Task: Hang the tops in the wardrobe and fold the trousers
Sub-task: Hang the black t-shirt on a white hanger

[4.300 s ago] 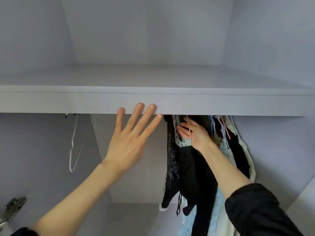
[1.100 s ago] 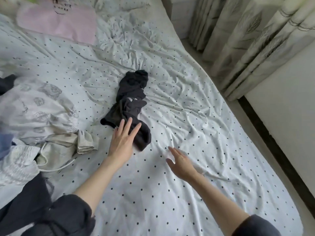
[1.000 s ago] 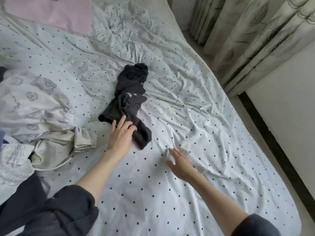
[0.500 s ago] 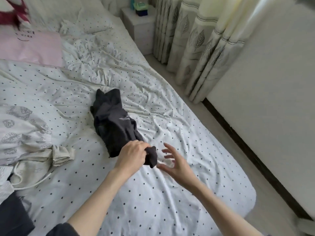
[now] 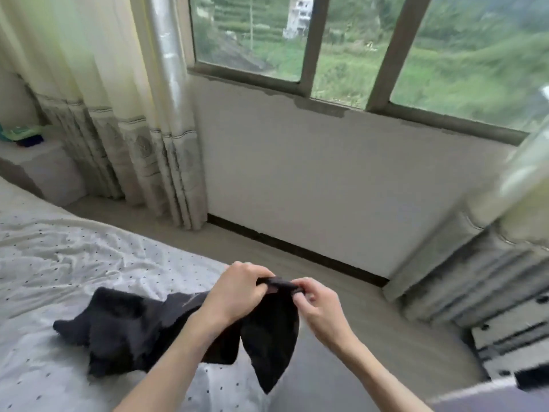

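Note:
A black garment (image 5: 127, 331) lies partly on the white dotted bed sheet (image 5: 59, 263), with one end lifted over the bed's near corner. My left hand (image 5: 237, 295) grips that raised end from the left. My right hand (image 5: 315, 304) pinches the same edge from the right, close beside the left hand. A loose black flap (image 5: 270, 349) hangs down below both hands. I cannot tell whether the garment is a top or trousers. The wardrobe is out of view.
A wall with a window (image 5: 356, 49) faces me across a strip of floor (image 5: 371, 322). Pale curtains (image 5: 118, 129) hang at the left and another curtain (image 5: 490, 248) at the right. A white bedside cabinet (image 5: 44, 168) stands at the far left.
My left hand lifted the garment's end off the bed and my right hand, open half a second ago, now pinches it too. The view swung up toward the window.

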The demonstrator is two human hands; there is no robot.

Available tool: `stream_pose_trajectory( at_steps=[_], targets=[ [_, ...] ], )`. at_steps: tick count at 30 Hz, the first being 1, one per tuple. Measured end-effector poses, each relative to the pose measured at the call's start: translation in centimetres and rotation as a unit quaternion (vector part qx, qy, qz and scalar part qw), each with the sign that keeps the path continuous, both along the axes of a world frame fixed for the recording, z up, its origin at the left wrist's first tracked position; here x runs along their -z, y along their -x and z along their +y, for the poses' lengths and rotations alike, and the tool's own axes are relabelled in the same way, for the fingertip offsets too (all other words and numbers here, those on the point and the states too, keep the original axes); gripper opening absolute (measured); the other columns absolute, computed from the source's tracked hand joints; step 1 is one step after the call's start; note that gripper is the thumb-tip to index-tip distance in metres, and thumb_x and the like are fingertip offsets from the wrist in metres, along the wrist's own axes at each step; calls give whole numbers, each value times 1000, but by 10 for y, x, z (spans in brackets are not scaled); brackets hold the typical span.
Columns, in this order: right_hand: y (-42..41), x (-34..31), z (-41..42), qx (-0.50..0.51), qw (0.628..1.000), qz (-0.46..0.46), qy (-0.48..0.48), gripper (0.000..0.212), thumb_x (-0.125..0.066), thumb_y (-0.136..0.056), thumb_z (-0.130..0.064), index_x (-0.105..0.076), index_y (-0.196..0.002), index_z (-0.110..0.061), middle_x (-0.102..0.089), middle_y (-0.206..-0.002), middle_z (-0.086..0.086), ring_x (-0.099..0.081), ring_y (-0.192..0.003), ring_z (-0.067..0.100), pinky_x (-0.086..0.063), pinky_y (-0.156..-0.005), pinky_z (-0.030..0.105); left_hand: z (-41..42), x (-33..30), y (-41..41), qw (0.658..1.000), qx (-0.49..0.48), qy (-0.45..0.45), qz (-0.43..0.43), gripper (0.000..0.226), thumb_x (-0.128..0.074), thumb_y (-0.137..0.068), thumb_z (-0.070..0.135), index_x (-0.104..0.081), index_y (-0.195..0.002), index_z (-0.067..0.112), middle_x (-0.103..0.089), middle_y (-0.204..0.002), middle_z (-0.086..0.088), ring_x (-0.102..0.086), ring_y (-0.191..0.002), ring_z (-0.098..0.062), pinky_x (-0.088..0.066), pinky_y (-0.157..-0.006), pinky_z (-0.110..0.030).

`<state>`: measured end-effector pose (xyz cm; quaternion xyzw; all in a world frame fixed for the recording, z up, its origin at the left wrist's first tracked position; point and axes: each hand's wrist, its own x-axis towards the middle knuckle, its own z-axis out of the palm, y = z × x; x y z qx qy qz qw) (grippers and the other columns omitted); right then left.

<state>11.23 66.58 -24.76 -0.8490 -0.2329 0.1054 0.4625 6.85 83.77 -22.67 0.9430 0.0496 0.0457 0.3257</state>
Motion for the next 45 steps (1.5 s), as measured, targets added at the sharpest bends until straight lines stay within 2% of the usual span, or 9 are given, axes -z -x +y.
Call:
stream_pose_trajectory(
  at_steps=[3, 10, 14, 20, 25, 30, 35, 39, 45],
  targets=[
    [-11, -28, -99, 71, 997, -7, 24, 18, -56, -84, -11, -71, -85, -21, -66, -78, -20, -58, -78, -7, -41, -72, 9, -88, -6, -33, 995, 99, 7, -4, 17, -61, -87, 20, -74, -97, 19, -74, -91, 1, -65, -88, -14, -48, -77, -28],
    [2, -74, -269, 218, 970, -54, 92, 31, -45, -80, -30, -72, -90, -19, -68, -86, -12, -62, -87, 9, -43, -92, 43, -255, -24, -67, 959, 270, 54, -58, 15, -57, -89, 17, -70, -81, 16, -55, -65, 14, -50, -60, -1, -40, -62, -19],
    [19, -104, -333, 319, 943, -56, 69, 30, -46, -77, -30, -73, -82, -17, -68, -78, -11, -60, -74, 9, -46, -87, 39, -327, -55, -87, 925, 366, 45, -95, 15, -62, -86, 12, -75, -91, 16, -55, -80, 9, -51, -66, -3, -36, -68, -8],
    [56, -128, -382, 446, 893, -47, 41, 20, -54, -88, -10, -73, -81, -13, -72, -82, -1, -64, -86, 19, -49, -85, 38, -401, -73, -89, 873, 478, 94, -24, 8, -62, -88, 10, -69, -84, 7, -57, -64, 13, -52, -59, 8, -38, -61, -8],
    [86, -143, -403, 516, 853, -79, 26, 19, -54, -88, -14, -71, -82, -6, -69, -80, 10, -62, -84, 29, -48, -80, 39, -454, -72, -69, 822, 563, 72, -39, 9, -57, -90, 12, -50, -87, 8, -50, -81, 4, -49, -81, -14, -39, -76, -27],
    [123, -164, -430, 571, 811, -113, 61, 17, -53, -90, -7, -70, -87, -5, -69, -84, 3, -60, -81, 16, -44, -80, 27, -493, -59, -47, 817, 570, 38, -77, 14, -58, -88, 15, -56, -101, 11, -57, -96, 0, -57, -94, -24, -43, -88, -38],
    [158, -176, -457, 591, 795, -104, 88, 14, -56, -89, -5, -70, -87, -7, -65, -81, -4, -59, -80, 11, -44, -79, 21, -518, -75, -17, 782, 604, 146, -48, 24, -65, -86, 26, -58, -109, 25, -62, -94, 16, -57, -87, 2, -38, -79, -6],
    [174, -175, -467, 592, 792, -79, 127, 15, -57, -89, -10, -72, -90, -11, -65, -83, -9, -58, -81, 8, -42, -76, 14, -541, -95, 6, 764, 615, 192, -25, 7, -63, -87, 17, -65, -89, 10, -61, -72, 12, -55, -66, 7, -38, -64, -6],
    [210, -156, -484, 668, 644, -12, 372, 20, -47, -84, -13, -56, -81, -31, -54, -69, -12, -50, -74, 15, -26, -80, 32, -565, -103, 26, 763, 618, 190, -23, 11, -65, -84, 17, -66, -73, 16, -63, -63, 11, -55, -59, 1, -39, -59, -7]
  ],
)
